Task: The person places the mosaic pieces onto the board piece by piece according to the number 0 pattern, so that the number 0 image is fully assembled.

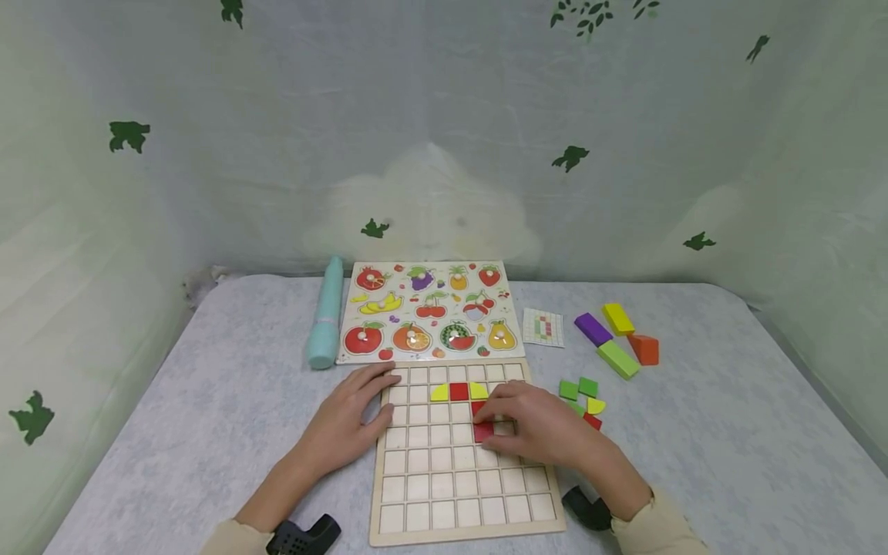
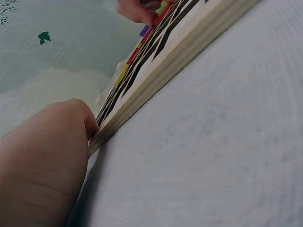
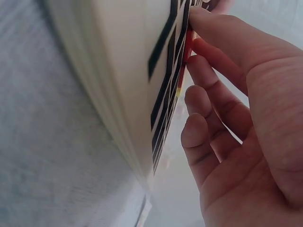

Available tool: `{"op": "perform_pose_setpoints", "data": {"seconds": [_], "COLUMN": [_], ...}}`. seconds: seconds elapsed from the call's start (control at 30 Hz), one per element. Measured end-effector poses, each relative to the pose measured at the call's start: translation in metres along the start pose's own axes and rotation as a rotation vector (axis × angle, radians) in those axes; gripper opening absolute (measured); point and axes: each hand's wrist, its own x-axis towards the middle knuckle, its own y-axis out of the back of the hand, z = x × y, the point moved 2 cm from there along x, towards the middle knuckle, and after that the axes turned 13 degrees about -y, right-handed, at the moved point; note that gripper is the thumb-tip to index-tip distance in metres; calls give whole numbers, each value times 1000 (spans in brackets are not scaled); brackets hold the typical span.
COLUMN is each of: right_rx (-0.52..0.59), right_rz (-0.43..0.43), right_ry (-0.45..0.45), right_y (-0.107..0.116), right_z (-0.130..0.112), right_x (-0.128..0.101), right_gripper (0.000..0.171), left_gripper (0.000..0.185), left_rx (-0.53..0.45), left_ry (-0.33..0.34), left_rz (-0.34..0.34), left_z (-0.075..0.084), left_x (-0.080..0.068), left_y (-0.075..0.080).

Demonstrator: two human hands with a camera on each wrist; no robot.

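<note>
A red tile (image 1: 483, 432) is being pressed into the grid board (image 1: 463, 509) by the right hand (image 1: 537, 428). The tile is lying directly under the fingertips, toward the person's left of the palm, in the cell just below another red tile (image 1: 478, 408). The right fingers (image 3: 208, 80) are being held loosely curved and slightly apart, their tips on the tile and the board face; whether the tile is being pinched or only pushed cannot be told. The right hand is plainly the nearer one to the tile.

The board's left edge is being steadied by the left hand (image 1: 350, 420), fingers straight and together, laid flat across the rim; in the left wrist view the thumb (image 2: 71, 116) is being pressed against the board's side. The board's long axis is running away from the person.

Above the tile, a row of yellow, red and yellow pieces (image 1: 459, 391) is sitting in the grid. Loose pieces (image 1: 583, 397) are lying just right of the board, with bigger blocks (image 1: 617, 335) beyond them, well apart from both hands.

A pattern card (image 1: 543, 327) is lying beside a fruit puzzle (image 1: 430, 312); no writing or brand can be read on anything.
</note>
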Motion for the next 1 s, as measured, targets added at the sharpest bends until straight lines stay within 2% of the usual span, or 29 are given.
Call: {"op": "perform_pose_setpoints", "data": {"seconds": [0.2,0.43,0.8,1.0], "right_rx": [4,29,-8,-33], "right_rz": [0,14,47,97], "right_ry": [-15,-78,-170,-175], "right_y": [6,21,37,46], "right_z": [1,15,55,74], "right_x": [-2,-8,-31,-47], "right_gripper": [23,27,28,27], "left_gripper": [43,43,43,44], "left_rx": [-1,-2,-1,1], "left_ry": [3,-1,7,9], "left_rz": [3,5,-3,-3], "left_z": [-1,-1,-1,-1], "left_x": [0,0,0,0], "left_y": [0,-1,-2,-2]}}
